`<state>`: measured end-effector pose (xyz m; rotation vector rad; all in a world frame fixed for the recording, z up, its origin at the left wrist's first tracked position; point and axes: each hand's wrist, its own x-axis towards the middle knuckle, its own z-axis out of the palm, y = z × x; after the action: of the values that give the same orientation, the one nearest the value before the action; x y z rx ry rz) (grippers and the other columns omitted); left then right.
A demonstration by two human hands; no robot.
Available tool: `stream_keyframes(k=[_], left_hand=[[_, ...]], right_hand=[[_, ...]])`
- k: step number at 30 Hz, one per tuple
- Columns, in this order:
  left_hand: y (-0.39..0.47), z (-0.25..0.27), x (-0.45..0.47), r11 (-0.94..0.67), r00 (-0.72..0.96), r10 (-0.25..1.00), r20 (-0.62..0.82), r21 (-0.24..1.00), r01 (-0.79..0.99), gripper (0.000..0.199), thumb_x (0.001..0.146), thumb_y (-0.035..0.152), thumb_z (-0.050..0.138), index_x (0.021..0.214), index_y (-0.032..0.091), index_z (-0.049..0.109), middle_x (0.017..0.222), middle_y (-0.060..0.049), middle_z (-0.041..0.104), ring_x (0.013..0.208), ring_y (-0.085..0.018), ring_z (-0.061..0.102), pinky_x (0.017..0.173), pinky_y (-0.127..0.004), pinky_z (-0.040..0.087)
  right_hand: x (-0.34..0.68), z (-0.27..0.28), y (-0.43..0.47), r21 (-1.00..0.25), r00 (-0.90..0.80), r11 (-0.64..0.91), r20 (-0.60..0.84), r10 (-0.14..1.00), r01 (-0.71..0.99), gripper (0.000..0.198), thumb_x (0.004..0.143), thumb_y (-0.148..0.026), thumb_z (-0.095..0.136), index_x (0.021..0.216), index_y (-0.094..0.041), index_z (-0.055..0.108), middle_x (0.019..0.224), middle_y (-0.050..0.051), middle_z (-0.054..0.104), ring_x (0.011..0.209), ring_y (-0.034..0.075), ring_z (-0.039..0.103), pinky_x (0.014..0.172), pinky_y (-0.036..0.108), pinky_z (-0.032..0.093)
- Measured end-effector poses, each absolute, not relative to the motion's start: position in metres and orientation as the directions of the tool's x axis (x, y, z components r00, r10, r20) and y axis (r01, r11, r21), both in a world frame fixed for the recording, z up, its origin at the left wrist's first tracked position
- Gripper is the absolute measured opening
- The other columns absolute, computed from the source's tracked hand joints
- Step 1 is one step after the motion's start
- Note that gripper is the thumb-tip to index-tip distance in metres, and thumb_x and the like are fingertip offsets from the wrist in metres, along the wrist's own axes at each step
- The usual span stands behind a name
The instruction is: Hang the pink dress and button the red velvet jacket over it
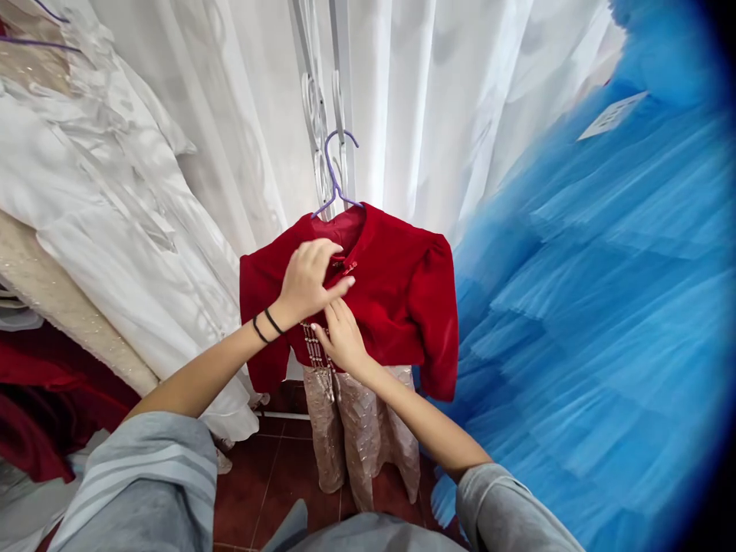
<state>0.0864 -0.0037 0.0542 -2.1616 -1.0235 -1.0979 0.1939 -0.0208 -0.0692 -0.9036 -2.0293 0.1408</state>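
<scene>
A red velvet jacket (391,284) with puffed sleeves hangs on a purple hanger (334,172). Just below its collar, my left hand (310,277) is over the front with fingers curved and thumb apart, holding nothing I can see. Close to its fingertips is a small red ornament (349,267). My right hand (345,337) lies lower on the jacket front, fingers stretched out and thumb spread. A beaded tassel (313,349) hangs beside the right thumb; whether they touch I cannot tell. Beneath the jacket shows a pale, shiny skirt (361,414).
A white metal rack (339,100) carries the hanger in front of white curtains (425,100). White gowns (115,192) crowd the left side. A layered blue tulle gown (586,322) fills the right. Below is a dark red tiled floor (276,468).
</scene>
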Motion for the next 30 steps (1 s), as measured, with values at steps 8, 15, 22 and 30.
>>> stream_keyframes(k=[8, 15, 22, 30], left_hand=[[-0.024, 0.006, 0.063, -0.361, 0.291, 0.702, 0.65, -0.028, 0.932, 0.023, 0.094, 0.031, 0.048, 0.102, 0.018, 0.065, 0.107, -0.016, 0.068, 0.101, -0.032, 0.061, 0.081, -0.043, 0.05], [-0.014, 0.044, 0.041, -0.427, 0.233, 0.904, 0.358, 0.78, 0.457, 0.037, 0.083, 0.056, 0.062, 0.079, 0.019, 0.064, 0.077, -0.003, 0.068, 0.068, -0.018, 0.061, 0.061, -0.028, 0.047], [0.002, 0.041, 0.033, -0.466, 0.17, 0.877, 0.449, 0.708, 0.531, 0.04, 0.078, 0.055, 0.067, 0.068, 0.017, 0.062, 0.065, -0.001, 0.061, 0.058, -0.013, 0.051, 0.054, -0.025, 0.037], [-0.009, 0.047, 0.036, -0.471, 0.152, 0.692, 0.705, 0.281, 0.836, 0.03, 0.091, 0.048, 0.054, 0.088, 0.021, 0.068, 0.083, -0.004, 0.069, 0.071, -0.017, 0.06, 0.067, -0.029, 0.045]], right_hand=[[0.303, -0.181, -0.057, -0.988, 0.421, -0.001, 0.064, 0.905, 0.152, 0.057, 0.094, -0.056, 0.021, 0.133, -0.027, 0.052, 0.135, 0.02, 0.056, 0.135, 0.034, 0.049, 0.102, 0.055, 0.045], [0.352, -0.22, -0.026, -0.969, 0.075, -0.032, -0.052, 0.996, -0.245, 0.056, 0.084, -0.074, 0.032, 0.094, -0.027, 0.062, 0.113, 0.017, 0.068, 0.117, 0.03, 0.063, 0.086, 0.048, 0.054], [0.308, -0.276, -0.034, -0.903, 0.016, -0.1, -0.117, 0.993, -0.418, 0.038, 0.075, -0.063, 0.057, 0.083, -0.026, 0.055, 0.096, 0.009, 0.07, 0.102, 0.025, 0.068, 0.091, 0.047, 0.055], [0.267, -0.267, -0.051, -0.995, -0.45, -0.066, -0.028, 0.893, -0.07, 0.038, 0.08, -0.044, 0.052, 0.117, -0.033, 0.057, 0.132, 0.008, 0.061, 0.123, 0.025, 0.061, 0.1, 0.044, 0.051]])
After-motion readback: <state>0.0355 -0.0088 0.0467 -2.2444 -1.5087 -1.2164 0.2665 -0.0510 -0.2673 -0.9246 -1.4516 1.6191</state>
